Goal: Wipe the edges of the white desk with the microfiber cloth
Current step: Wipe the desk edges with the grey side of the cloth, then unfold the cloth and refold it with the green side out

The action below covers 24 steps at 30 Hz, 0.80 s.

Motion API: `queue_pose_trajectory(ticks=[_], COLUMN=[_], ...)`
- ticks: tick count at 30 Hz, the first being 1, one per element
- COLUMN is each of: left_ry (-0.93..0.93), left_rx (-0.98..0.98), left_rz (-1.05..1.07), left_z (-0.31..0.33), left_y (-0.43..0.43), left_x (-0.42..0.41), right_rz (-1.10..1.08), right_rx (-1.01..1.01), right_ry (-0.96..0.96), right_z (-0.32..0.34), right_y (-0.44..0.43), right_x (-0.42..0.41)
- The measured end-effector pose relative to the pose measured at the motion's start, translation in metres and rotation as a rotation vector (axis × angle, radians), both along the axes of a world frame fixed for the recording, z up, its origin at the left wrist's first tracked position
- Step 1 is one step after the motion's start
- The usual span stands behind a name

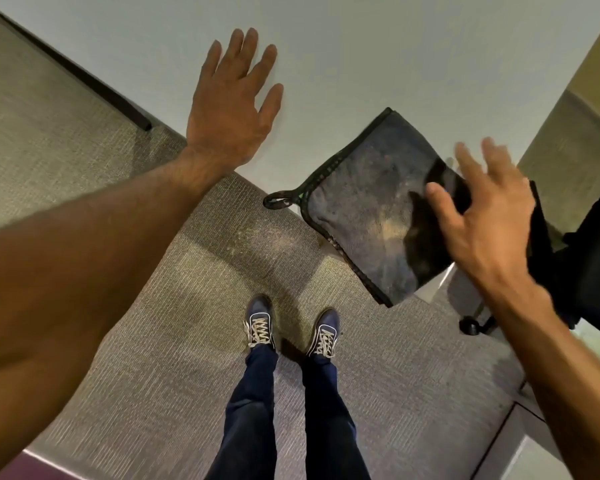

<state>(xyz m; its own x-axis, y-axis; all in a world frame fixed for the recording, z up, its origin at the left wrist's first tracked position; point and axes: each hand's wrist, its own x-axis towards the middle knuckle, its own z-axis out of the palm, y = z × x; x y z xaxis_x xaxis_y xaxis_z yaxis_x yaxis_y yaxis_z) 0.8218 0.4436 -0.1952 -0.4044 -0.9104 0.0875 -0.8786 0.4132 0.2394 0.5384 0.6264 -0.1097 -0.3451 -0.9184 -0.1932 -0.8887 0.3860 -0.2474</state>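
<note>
The white desk (361, 46) fills the top of the view, and its front edge runs diagonally from upper left to lower right. My left hand (229, 109) rests flat on the desk near that edge, fingers spread and holding nothing. A grey microfiber cloth (371, 209) with black trim and a small hanging loop lies over the desk's edge, partly overhanging the floor. My right hand (489, 216) is at the cloth's right side, fingers spread and motion-blurred. Its thumb lies over the cloth's corner without a closed grip.
Below the edge is grey carpet (153, 323), where my feet stand in blue sneakers (260, 327). A black office chair (589, 251) with a caster (470, 325) stands at the right. A dark strip (94, 81) runs along the upper left.
</note>
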Motion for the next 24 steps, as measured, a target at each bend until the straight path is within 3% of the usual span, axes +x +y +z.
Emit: queue_pose_trajectory(ticks=[5,11,14,18,20,22,24], left_ry=[0.021,-0.203,0.031,0.493,0.608,0.645,0.84], left_rx=[0.028,0.106,0.221,0.486,0.63,0.825,1.106], left_rz=[-0.023,-0.009,0.163,0.488,0.621,0.755,0.835], left_z=[-0.001,0.027,0.054,0.08,0.083,0.079,0.072], left_y=[0.003,0.015,0.063,0.161,0.196,0.216,0.224], left_x=[0.001,-0.013,-0.03,-0.046,-0.051,-0.055,-0.055], right_rz=[-0.171,-0.174,-0.191,-0.163,-0.152,-0.176,-0.243], right_rx=[0.146,0.15,0.123,0.175,0.181,0.171,0.151], right_ry=[-0.179,-0.115,-0.039,-0.1,-0.091,-0.119,-0.164], right_z=[0.003,-0.001,0.002,0.015,0.022,0.029,0.036], right_y=[-0.01,-0.016,-0.009,0.009,0.02,0.029,0.036], right_x=[-0.021,-0.02,-0.018,-0.011,-0.007,-0.003,0.001])
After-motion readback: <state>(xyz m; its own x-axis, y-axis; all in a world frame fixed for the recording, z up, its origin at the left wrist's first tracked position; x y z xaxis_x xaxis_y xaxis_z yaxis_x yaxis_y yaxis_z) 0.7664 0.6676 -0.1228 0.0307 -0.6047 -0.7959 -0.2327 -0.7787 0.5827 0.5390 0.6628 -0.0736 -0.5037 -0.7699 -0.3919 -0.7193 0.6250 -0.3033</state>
